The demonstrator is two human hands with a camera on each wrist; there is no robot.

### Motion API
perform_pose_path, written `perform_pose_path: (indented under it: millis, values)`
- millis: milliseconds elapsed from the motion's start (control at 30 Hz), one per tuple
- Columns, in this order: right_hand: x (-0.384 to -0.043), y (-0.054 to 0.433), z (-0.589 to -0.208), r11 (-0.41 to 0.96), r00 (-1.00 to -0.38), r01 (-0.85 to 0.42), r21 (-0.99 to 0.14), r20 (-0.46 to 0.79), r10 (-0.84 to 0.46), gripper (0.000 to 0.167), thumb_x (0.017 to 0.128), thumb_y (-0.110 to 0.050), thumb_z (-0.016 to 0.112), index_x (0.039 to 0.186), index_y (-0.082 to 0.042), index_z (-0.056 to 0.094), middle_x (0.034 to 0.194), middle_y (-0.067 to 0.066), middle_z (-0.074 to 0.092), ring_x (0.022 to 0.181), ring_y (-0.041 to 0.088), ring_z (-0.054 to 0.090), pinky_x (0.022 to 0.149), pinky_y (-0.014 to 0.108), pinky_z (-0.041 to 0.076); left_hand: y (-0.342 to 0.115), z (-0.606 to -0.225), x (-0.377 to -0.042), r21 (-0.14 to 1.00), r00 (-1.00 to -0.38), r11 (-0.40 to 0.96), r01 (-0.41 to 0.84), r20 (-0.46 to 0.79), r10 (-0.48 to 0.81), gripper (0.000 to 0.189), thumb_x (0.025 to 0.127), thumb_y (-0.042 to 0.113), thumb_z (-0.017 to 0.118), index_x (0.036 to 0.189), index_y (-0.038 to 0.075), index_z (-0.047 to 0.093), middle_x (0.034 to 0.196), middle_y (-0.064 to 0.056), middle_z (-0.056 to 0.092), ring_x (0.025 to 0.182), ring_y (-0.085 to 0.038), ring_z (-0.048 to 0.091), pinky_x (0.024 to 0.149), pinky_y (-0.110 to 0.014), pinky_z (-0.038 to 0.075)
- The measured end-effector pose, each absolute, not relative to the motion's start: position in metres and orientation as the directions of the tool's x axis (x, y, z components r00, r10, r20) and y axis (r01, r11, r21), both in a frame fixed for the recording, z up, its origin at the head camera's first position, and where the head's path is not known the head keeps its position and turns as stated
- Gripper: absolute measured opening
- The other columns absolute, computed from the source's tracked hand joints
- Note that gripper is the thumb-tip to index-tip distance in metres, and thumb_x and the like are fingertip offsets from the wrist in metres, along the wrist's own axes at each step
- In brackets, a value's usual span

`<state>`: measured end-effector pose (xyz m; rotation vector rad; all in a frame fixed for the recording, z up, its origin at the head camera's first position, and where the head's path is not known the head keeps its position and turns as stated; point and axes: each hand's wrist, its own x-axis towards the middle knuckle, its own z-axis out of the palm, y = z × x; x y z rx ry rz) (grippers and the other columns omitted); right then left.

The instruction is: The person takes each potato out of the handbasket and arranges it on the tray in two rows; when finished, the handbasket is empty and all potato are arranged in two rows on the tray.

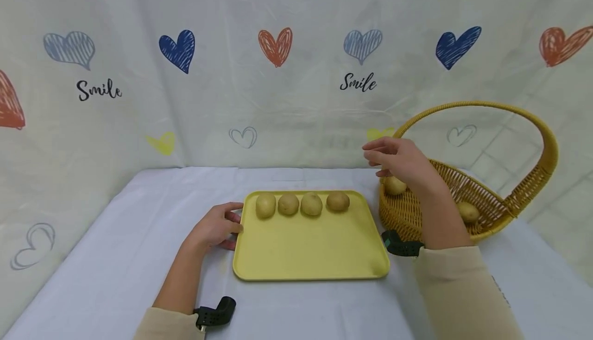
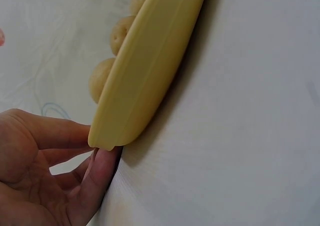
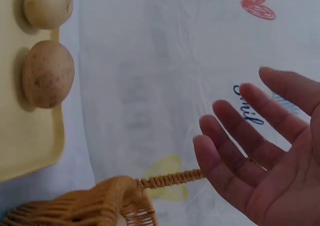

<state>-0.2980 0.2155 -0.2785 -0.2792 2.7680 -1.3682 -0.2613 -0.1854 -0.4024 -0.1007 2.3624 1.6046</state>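
Note:
My left hand (image 1: 217, 226) is at the left side of a yellow tray (image 1: 310, 252), holding its edge between fingers and thumb. In the left wrist view, the fingertips (image 2: 102, 161) meet the rim at the tray's end. Along the tray's far side, several potatoes (image 1: 312, 204) lie in a row. My right hand (image 1: 400, 162) is raised over the left part of a wicker basket (image 1: 403, 216), holding nothing. Its fingers are spread and slightly bent in the right wrist view. A potato (image 1: 395, 186) lies in the basket just below it, and another potato (image 1: 468, 212) lies farther right.
The basket's tall arched handle (image 1: 548, 149) rises behind and right of my right hand. A white cloth (image 1: 287, 309) covers the table. Behind it hangs a white backdrop (image 1: 306, 0) printed with hearts and lettering.

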Motion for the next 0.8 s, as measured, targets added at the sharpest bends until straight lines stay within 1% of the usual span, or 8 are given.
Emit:
perform_pose_path:
  millis: [67,167,333,433,500,633,733,800]
  values:
    - [-0.3,0.222,-0.277,0.605,-0.976,-0.156,-0.781,0.026,-0.218,0.052,0.103,-0.046,0.06,0.142,-0.012,0.057,0.134,0.015,0.061,0.11,0.027,0.061,0.094,0.039,0.059,-0.185,-0.402,-0.261,0.898,-0.957,0.382,-0.217,-0.273,0.096,0.068,0.093,-0.003,0.064,0.156,0.004,0.041,0.118,-0.015,0.051,0.088,-0.022,0.058,0.061,-0.035,0.063]
    - [-0.301,0.231,-0.275,0.627,-0.965,-0.176,-0.759,0.006,-0.263,0.052,0.102,-0.048,0.061,0.141,-0.014,0.058,0.133,0.015,0.063,0.106,0.029,0.064,0.094,0.037,0.058,-0.185,-0.401,-0.26,0.895,-0.957,0.383,-0.226,-0.279,0.086,0.068,0.093,-0.002,0.064,0.156,0.006,0.042,0.119,-0.015,0.051,0.089,-0.022,0.058,0.062,-0.035,0.063]
    - [-0.303,0.243,-0.269,0.646,-0.942,-0.187,-0.74,-0.053,-0.332,0.05,0.102,-0.046,0.063,0.139,-0.012,0.06,0.134,0.012,0.064,0.111,0.029,0.066,0.095,0.038,0.06,-0.184,-0.401,-0.261,0.891,-0.955,0.388,-0.234,-0.287,0.082,0.067,0.093,-0.003,0.064,0.156,0.007,0.043,0.119,-0.014,0.051,0.089,-0.022,0.058,0.063,-0.034,0.063]
    - [-0.306,0.25,-0.264,0.649,-0.921,-0.184,-0.738,-0.101,-0.376,0.048,0.101,-0.042,0.064,0.137,-0.01,0.061,0.129,0.013,0.065,0.113,0.03,0.065,0.095,0.041,0.061,-0.184,-0.401,-0.261,0.892,-0.955,0.388,-0.231,-0.284,0.083,0.068,0.092,-0.003,0.064,0.156,0.006,0.042,0.118,-0.014,0.051,0.088,-0.022,0.059,0.062,-0.035,0.063]
    - [-0.307,0.256,-0.259,0.661,-0.907,-0.182,-0.728,-0.135,-0.398,0.047,0.102,-0.041,0.064,0.135,-0.008,0.062,0.126,0.013,0.066,0.113,0.03,0.065,0.093,0.04,0.061,-0.184,-0.401,-0.261,0.891,-0.955,0.391,-0.231,-0.285,0.085,0.068,0.092,-0.003,0.064,0.156,0.005,0.042,0.118,-0.014,0.051,0.088,-0.021,0.059,0.062,-0.035,0.063]
    - [-0.312,0.266,-0.252,0.692,-0.888,-0.14,-0.708,-0.22,-0.405,0.046,0.101,-0.037,0.066,0.134,-0.004,0.063,0.123,0.013,0.067,0.112,0.026,0.064,0.092,0.039,0.061,-0.184,-0.402,-0.261,0.893,-0.955,0.384,-0.237,-0.286,0.076,0.067,0.092,-0.003,0.063,0.155,0.007,0.044,0.118,-0.014,0.052,0.089,-0.021,0.058,0.063,-0.035,0.063]
    - [-0.316,0.272,-0.25,0.72,-0.885,-0.112,-0.685,-0.261,-0.385,0.049,0.101,-0.036,0.067,0.135,-0.002,0.062,0.119,0.009,0.068,0.112,0.025,0.063,0.091,0.039,0.061,-0.184,-0.403,-0.262,0.896,-0.956,0.372,-0.24,-0.284,0.068,0.066,0.092,-0.004,0.063,0.155,0.008,0.045,0.119,-0.014,0.052,0.09,-0.021,0.059,0.063,-0.035,0.063]
    - [-0.319,0.276,-0.251,0.743,-0.888,-0.104,-0.661,-0.275,-0.369,0.051,0.1,-0.037,0.067,0.136,-0.001,0.061,0.117,0.006,0.068,0.112,0.025,0.062,0.092,0.04,0.061,-0.184,-0.403,-0.262,0.898,-0.957,0.372,-0.234,-0.28,0.074,0.067,0.092,-0.004,0.063,0.155,0.007,0.044,0.12,-0.014,0.052,0.09,-0.021,0.059,0.063,-0.035,0.064]
